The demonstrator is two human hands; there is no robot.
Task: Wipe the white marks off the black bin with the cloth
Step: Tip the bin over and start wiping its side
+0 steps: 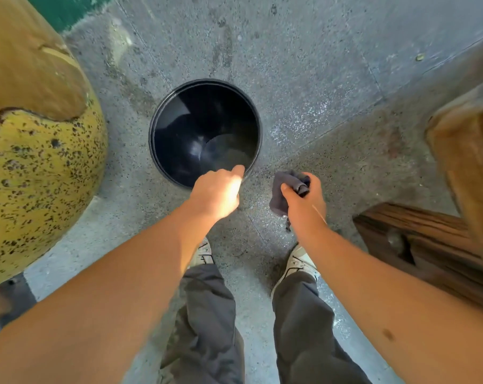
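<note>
Speckled grey concrete floor [304, 79] runs underfoot, with a mottled yellow-and-brown rounded form [38, 139] to the left and a wooden bench edge [417, 245] to the right. Standing upright between them, just ahead of the person's shoes [301, 263], is the black bin [162, 126], its mouth open to the camera; faint pale smudges show on the inner wall low down, though any white marks on the outside are hidden from above. The left hand [216, 191] reaches to the near rim, fingers curled down over it, and it appears to take hold there, though the grip itself is hidden behind the knuckles. The right hand [304, 199] clutches the dark cloth [283, 191], bunched in its fist, held just beside the bin and apart from it. To do this step well, I judge the left hand should steady or tilt the bin by its rim so the marked face turns up, and the cloth should be spread flatter before rubbing.
</note>
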